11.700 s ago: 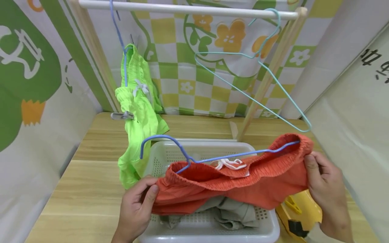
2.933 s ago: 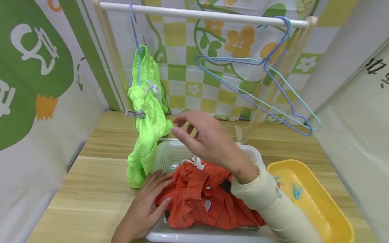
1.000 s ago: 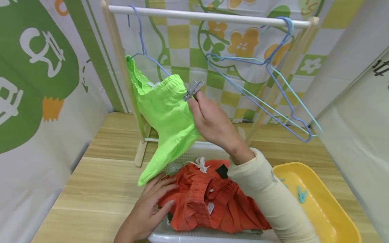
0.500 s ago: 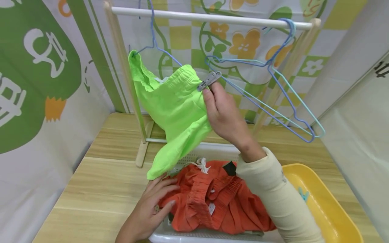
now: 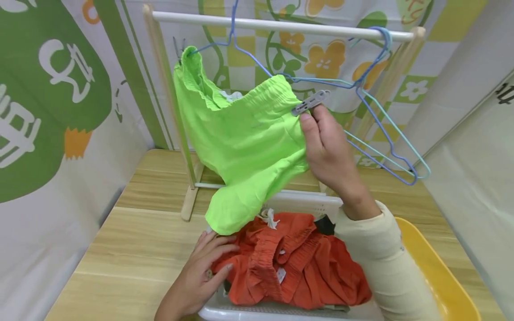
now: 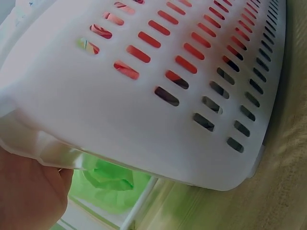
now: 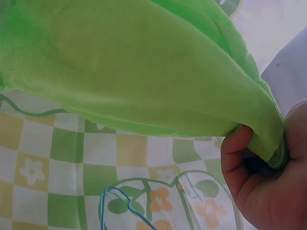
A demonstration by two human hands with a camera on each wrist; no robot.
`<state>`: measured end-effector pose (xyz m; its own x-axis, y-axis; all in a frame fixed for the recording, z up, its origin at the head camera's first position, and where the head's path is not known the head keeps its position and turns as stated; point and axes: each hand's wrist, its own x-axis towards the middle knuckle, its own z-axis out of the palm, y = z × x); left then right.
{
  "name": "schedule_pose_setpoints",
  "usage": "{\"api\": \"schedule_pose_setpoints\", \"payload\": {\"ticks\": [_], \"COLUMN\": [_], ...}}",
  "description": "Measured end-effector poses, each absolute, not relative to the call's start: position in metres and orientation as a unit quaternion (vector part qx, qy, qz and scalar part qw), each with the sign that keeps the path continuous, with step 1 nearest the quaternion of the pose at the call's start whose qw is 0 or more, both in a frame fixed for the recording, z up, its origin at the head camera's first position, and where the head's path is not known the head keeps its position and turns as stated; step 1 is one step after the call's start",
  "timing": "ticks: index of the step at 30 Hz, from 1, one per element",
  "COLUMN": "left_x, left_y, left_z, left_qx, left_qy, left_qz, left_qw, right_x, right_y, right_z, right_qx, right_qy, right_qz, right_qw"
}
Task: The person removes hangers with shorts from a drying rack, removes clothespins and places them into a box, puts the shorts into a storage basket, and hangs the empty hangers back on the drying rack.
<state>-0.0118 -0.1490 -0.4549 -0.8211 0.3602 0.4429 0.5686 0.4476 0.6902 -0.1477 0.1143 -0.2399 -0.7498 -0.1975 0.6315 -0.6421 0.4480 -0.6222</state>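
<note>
Overhead, the right hand point(image 5: 327, 149) is reaching up, its thumb and fingers pinching the green shorts point(image 5: 241, 142) just below a grey clothespin point(image 5: 310, 102) on the blue hanger point(image 5: 241, 47). The left hand point(image 5: 201, 281) is lying low, fingers spread over the orange shorts point(image 5: 293, 267) in the white basket point(image 5: 281, 310).

Left wrist: the palm point(image 6: 29, 196) is touching the basket rim point(image 6: 144, 120); fingers are hidden.

Right wrist: curled fingers point(image 7: 240, 163) are squeezing the green fabric point(image 7: 144, 72).

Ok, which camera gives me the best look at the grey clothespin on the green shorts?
The head view: the grey clothespin shows whole, clipped at the waistband of the green shorts, just above the right hand that holds them. The right wrist view shows only green fabric and fingers; the left wrist view shows only the white basket.
</note>
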Motion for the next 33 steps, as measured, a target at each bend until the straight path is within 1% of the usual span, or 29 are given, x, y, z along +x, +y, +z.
{"api": "schedule_pose_setpoints", "payload": {"ticks": [4, 11, 13, 17, 20, 25, 30, 32, 33], "left_x": [-0.013, -0.015, -0.015, -0.015, -0.014, -0.013, -0.012, -0.012, -0.013], "left_y": [-0.147, -0.145, -0.145, -0.145, -0.145, -0.147, -0.149, -0.150, -0.151], "left_z": [-0.455, -0.456, -0.456, -0.457, -0.456, -0.454, -0.453, -0.453, -0.452], "left_qx": [-0.268, -0.281, -0.282, -0.282, -0.279, -0.272, -0.263, -0.264, -0.264], "left_qy": [-0.837, -0.824, -0.822, -0.822, -0.823, -0.831, -0.841, -0.843, -0.844], "left_qz": [-0.465, -0.470, -0.472, -0.470, -0.469, -0.464, -0.454, -0.450, -0.449], "left_qw": [0.107, 0.148, 0.151, 0.154, 0.155, 0.142, 0.130, 0.132, 0.132], "right_x": [-0.139, -0.124, -0.119, -0.109, -0.100, -0.079, -0.062, -0.060, -0.060], "right_y": [0.129, 0.162, 0.173, 0.198, 0.217, 0.247, 0.274, 0.286, 0.291], "right_z": [-0.238, -0.240, -0.243, -0.250, -0.254, -0.259, -0.267, -0.272, -0.272], "right_qx": [0.242, 0.227, 0.227, 0.231, 0.240, 0.239, 0.158, 0.135, 0.105], "right_qy": [-0.811, -0.800, -0.792, -0.758, -0.716, -0.677, -0.659, -0.640, -0.638], "right_qz": [0.469, 0.486, 0.501, 0.563, 0.624, 0.677, 0.715, 0.733, 0.735], "right_qw": [0.250, 0.269, 0.265, 0.236, 0.200, 0.165, 0.171, 0.186, 0.203]}}
